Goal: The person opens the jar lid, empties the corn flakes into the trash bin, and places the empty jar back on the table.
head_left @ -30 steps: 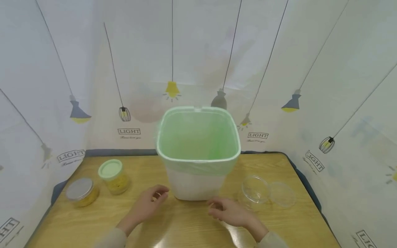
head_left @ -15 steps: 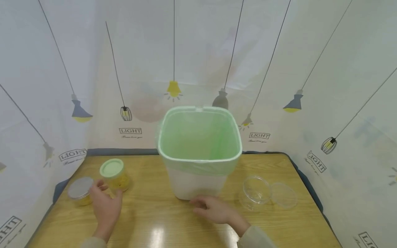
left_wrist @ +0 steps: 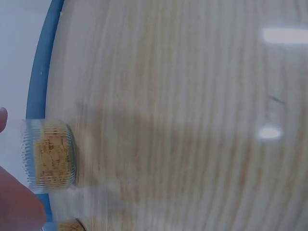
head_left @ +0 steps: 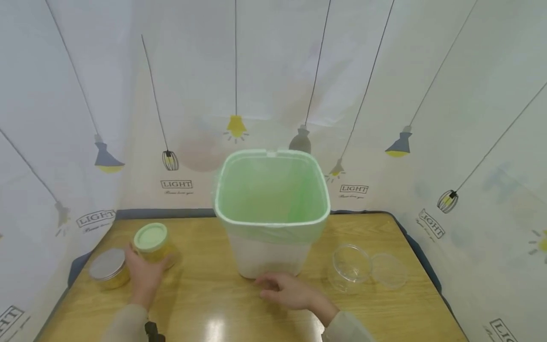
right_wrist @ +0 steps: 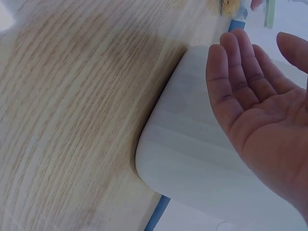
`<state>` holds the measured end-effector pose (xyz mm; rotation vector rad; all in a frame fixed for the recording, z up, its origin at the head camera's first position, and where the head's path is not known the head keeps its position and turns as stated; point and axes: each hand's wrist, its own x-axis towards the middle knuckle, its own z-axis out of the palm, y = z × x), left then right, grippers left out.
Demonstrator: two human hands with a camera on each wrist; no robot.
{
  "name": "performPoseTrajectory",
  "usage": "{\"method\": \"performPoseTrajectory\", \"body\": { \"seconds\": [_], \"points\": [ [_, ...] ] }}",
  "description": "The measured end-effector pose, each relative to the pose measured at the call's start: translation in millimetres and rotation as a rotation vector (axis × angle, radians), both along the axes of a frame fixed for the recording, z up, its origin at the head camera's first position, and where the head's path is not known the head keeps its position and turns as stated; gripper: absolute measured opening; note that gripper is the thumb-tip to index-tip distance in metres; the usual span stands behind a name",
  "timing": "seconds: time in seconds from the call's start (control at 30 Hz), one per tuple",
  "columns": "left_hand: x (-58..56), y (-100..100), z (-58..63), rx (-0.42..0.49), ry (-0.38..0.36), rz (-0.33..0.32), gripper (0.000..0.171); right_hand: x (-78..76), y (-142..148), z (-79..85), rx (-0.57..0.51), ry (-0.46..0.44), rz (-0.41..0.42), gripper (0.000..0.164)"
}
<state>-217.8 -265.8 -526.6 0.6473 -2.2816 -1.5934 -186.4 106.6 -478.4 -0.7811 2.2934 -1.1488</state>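
Note:
A clear ribbed jar [left_wrist: 53,156] of yellow contents, capped with a pale green lid [head_left: 151,236], stands on the table at the left. My left hand [head_left: 145,273] grips round its near side, fingers to the left and thumb at the front right; the far fingertips are hidden. Beside it sits a second jar of yellow contents with a grey lid [head_left: 108,264]. At the centre is a white bin [head_left: 269,256] lined with a pale green bag. My right hand [head_left: 286,290] rests close by the bin's near base, fingers loosely bent and holding nothing.
To the right stands a clear round container [head_left: 351,268], with a clear lid [head_left: 389,270] lying beside it. The wooden table [head_left: 213,304] has curtain-like sheets printed with lamps [head_left: 273,71] round its back and sides.
My left hand has moved from beside the bin to the left and round the green-lidded jar. My right hand has shifted a little left along the bin's base.

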Motion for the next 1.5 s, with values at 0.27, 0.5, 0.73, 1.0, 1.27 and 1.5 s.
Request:
{"method": "performPoseTrajectory", "body": {
  "seconds": [0.27,0.5,0.73,1.0,1.27,1.5],
  "points": [
    [-3.3,-1,6.9,0.008,-0.045,-0.001,0.111,-0.9,-2,0.7,-0.006,-0.044,0.010,0.036],
    [-6.8,-4,2.1,0.012,-0.082,0.001,0.116,-0.4,-1,1.0,-0.006,-0.066,-0.005,0.034],
    [-4.5,-9,-4.5,-0.087,-0.107,-0.064,0.118,-0.3,1,-1.4,0.003,-0.075,-0.006,0.036],
    [4.8,-8,-0.2,-0.060,-0.054,-0.182,0.110,-0.7,4,-1.9,-0.025,-0.096,0.008,0.035],
    [17.3,-3,8.4,-0.159,-0.011,-0.334,0.101,0.5,6,-1.2,-0.023,-0.101,-0.002,0.033],
    [29.8,13,8.5,-0.155,0.000,-0.489,0.098,2.8,10,2.7,-0.015,-0.072,-0.019,0.030]
  ]
}}
